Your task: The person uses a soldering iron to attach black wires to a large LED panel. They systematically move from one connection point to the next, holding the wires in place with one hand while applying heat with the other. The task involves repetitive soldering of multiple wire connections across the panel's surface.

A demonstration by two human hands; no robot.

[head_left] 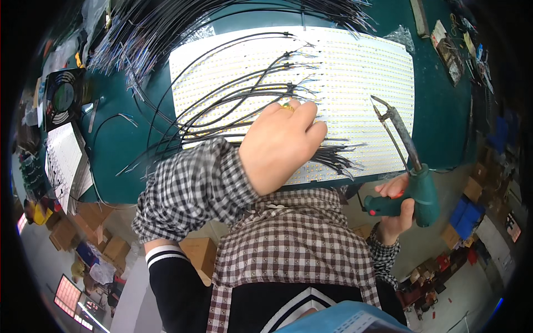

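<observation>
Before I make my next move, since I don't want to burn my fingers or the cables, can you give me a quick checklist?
1. Soldering gun gripped: ok, the right hand is around its green handle.
2. Left hand apart from the gun's tip: ok, a gap shows between them.
3. Left hand's hold: cannot tell, the fingertips are hidden.
4. Tip off the white panel: cannot tell, it shows over the panel, height unclear.
5. Black cables untangled: not ok, several cross one another.
6. Tip temperature: cannot tell.

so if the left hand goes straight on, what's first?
Likely the wire ends just past the left hand, over the white board; depth is unclear, so maybe the board first.
</observation>
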